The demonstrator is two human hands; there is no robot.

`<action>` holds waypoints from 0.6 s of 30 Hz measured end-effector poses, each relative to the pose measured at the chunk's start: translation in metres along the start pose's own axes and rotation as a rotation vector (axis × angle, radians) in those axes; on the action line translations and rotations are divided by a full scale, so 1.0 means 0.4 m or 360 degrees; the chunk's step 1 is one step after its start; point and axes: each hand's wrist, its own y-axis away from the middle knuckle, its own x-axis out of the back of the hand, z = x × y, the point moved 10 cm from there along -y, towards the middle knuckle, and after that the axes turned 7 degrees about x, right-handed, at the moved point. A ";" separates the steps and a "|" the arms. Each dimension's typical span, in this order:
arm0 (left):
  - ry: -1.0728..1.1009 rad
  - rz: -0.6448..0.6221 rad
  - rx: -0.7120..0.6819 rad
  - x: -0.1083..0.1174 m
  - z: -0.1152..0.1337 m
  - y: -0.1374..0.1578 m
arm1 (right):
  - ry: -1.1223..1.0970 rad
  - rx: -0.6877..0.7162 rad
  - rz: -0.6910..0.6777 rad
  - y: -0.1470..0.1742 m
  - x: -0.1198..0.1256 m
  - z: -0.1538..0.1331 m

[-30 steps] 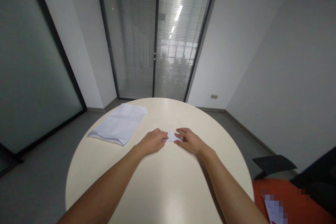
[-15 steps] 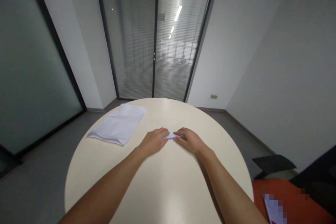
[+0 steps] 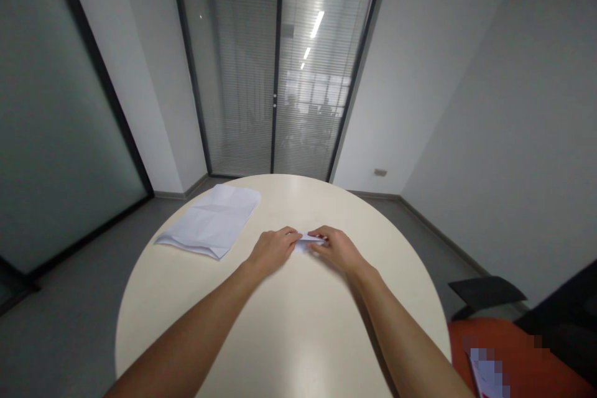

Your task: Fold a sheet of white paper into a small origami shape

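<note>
A small folded piece of white paper (image 3: pixel 304 244) lies at the middle of the round table, between my two hands. My left hand (image 3: pixel 275 247) is closed on its left end, with the fingertips at the upper edge. On the right end, my right hand (image 3: pixel 336 249) pinches the paper between thumb and fingers. My fingers hide both ends of the paper, and its exact folds are too small to make out.
The round cream table (image 3: pixel 298 329) carries a stack of creased white paper sheets (image 3: pixel 212 219) at its far left. An orange chair (image 3: pixel 527 354) with a black armrest (image 3: pixel 487 291) stands at the right. Beyond the table is a glass door with blinds (image 3: pixel 275 74).
My left thumb has drawn in from the paper's near edge. The paper's upper layer looks lifted between my hands, and my right fingers have shifted slightly.
</note>
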 end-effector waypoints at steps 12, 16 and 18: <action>0.0452 0.0277 0.0223 0.016 -0.050 -0.007 | -0.0029 0.0040 0.0114 -0.010 -0.008 0.007; 0.0633 0.0330 0.0331 0.010 -0.074 -0.009 | -0.0014 0.0125 0.0179 -0.009 -0.001 -0.012; 0.0677 0.0334 0.0350 0.009 -0.079 -0.010 | 0.0005 0.0143 0.0184 -0.008 0.000 -0.020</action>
